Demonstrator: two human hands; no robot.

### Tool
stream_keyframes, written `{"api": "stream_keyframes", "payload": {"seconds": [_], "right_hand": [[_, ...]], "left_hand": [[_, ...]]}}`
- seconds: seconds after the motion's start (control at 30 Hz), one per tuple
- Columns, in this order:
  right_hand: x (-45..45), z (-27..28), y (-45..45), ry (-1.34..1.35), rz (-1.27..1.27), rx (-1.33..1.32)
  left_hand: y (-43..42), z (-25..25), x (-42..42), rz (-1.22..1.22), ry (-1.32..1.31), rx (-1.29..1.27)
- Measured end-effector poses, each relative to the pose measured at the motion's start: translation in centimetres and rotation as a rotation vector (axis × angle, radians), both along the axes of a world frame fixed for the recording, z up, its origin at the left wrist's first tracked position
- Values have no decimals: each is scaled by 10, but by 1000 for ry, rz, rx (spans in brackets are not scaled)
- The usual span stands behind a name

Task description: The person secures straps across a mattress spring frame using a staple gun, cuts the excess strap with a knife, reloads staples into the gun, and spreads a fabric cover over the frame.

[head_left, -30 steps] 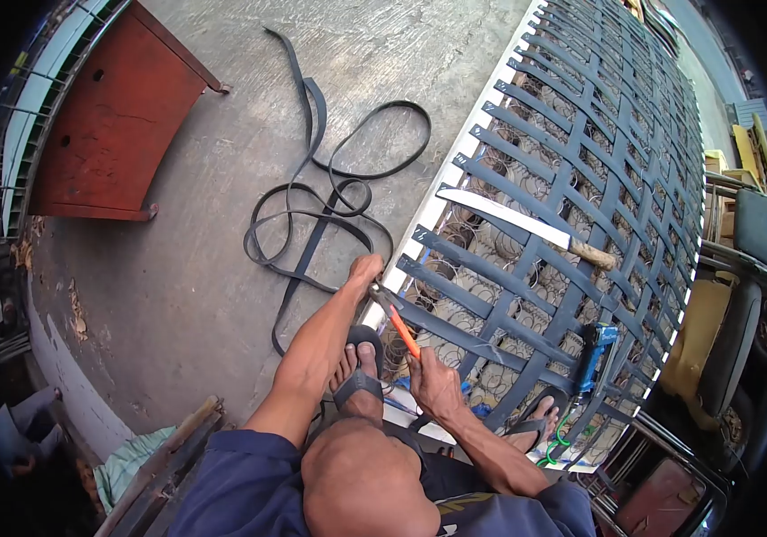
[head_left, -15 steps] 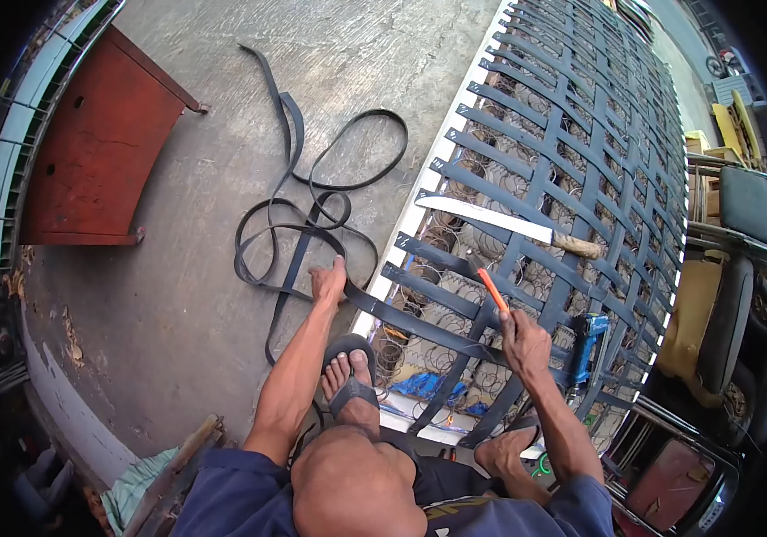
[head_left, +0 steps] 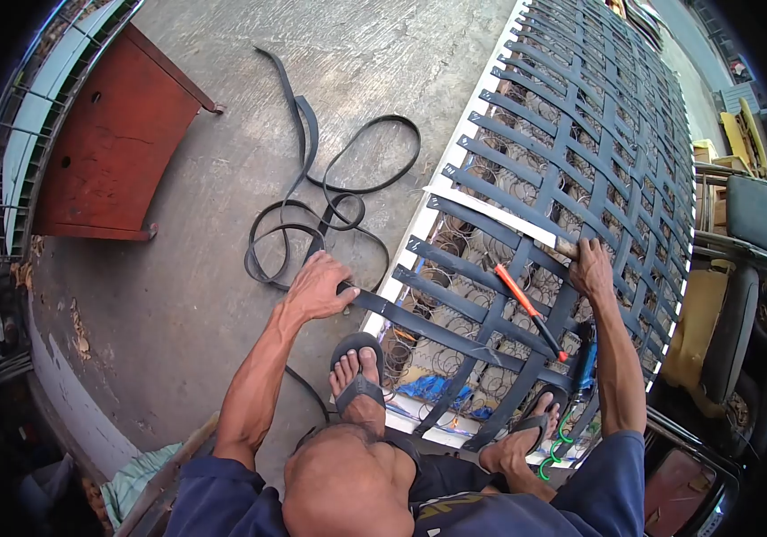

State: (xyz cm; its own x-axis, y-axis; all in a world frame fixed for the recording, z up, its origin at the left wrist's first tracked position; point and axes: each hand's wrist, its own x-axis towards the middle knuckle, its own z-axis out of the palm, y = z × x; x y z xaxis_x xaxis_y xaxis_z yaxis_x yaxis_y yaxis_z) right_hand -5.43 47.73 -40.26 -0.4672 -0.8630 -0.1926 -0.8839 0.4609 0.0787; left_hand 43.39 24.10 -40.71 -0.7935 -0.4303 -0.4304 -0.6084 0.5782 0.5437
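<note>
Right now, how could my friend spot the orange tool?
Find the long white frame crossed by dark straps. On the straps, a slim tool slants from near the knife in the right hand towards a blue tool. Unlike those two, it's orange and black.

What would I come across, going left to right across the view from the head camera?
Red piece of furniture → the person's left hand → orange-and-black-handled tool → the person's right hand → tan padded piece.
</note>
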Motion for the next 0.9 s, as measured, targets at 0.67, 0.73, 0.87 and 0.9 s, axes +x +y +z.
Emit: {"api": "stream_keyframes", "payload": {"seconds": [0.67,0.73,0.87,0.9], "right_hand": [[311,114,25,-1393,-709,495],[322,110,14,-1402,-681,513],[337,48,-44,-1413,-647,404],[343,25,-60,-1274,-518,350]], "left_hand": [[34,-2,4,236,67,-17],[41,2,8,237,57,15],[43,2,8,235,62,24],[44,2,9,253,98,13]]}}
